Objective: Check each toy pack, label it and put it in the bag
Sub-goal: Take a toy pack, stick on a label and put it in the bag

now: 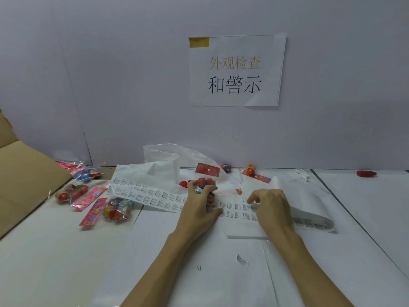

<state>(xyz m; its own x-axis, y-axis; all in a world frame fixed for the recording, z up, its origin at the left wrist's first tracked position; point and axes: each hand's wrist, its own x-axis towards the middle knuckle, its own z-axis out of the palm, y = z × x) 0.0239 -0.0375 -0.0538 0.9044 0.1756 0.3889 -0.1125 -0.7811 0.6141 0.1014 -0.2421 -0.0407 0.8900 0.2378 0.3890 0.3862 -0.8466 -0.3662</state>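
Note:
My left hand (200,201) grips a clear toy pack (204,177) of red and blue pieces with a red header card, held over the label sheets. My right hand (269,206) rests on the sheet of small warning labels (238,212), its fingertips curled down at one label near the sheet's top edge. A long strip of the same labels (146,194) runs off to the left. A translucent white plastic bag (162,161) lies open behind the strip. Three more toy packs (117,210) (72,193) (87,172) lie at the left.
A cardboard box flap (24,173) rises at the far left. Loose small toys (226,168) (251,170) sit by the back wall, with a red object (366,173) far right. A paper sign (236,69) hangs on the wall. White paper (199,262) covers the table.

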